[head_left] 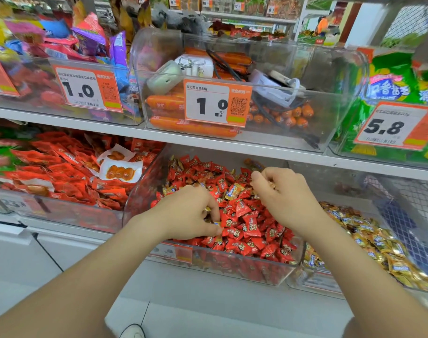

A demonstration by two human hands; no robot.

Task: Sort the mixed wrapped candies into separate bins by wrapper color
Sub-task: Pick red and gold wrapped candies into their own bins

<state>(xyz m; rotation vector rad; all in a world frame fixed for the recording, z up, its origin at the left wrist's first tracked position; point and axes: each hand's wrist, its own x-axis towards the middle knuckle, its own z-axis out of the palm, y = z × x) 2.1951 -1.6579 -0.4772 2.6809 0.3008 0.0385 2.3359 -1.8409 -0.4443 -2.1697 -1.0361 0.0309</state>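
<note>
Lower shelf, three clear bins side by side.

Middle bin (234,264): heaped with red candies (247,228), a few gold ones mixed in. One gold candy (234,191) lies on top of the heap, between the two hands.

Right bin (315,281): just beside the middle one, holds a gold pile (369,237).

Left hand (191,213): knuckles up, fingers curled down into the red heap near the front of the middle bin. Thumb and fingertips pinch a small gold-and-blue wrapper at the heap's surface.

Right hand (286,196): over the back right of the same bin, fingers curled in toward the palm. A sliver of gold shows under them; I cannot tell whether it is held.

Left bin: flat red packets (69,172), a couple with clear windows.

Upper shelf (86,119): a clear bin (281,140) with orange sausages (191,126), a dark cable and some white gear lying on top of them. A price tag (217,103) reading 1.0 is fixed to its front. Green bags sit in the bin to its right, with a tag reading 5.8.
</note>
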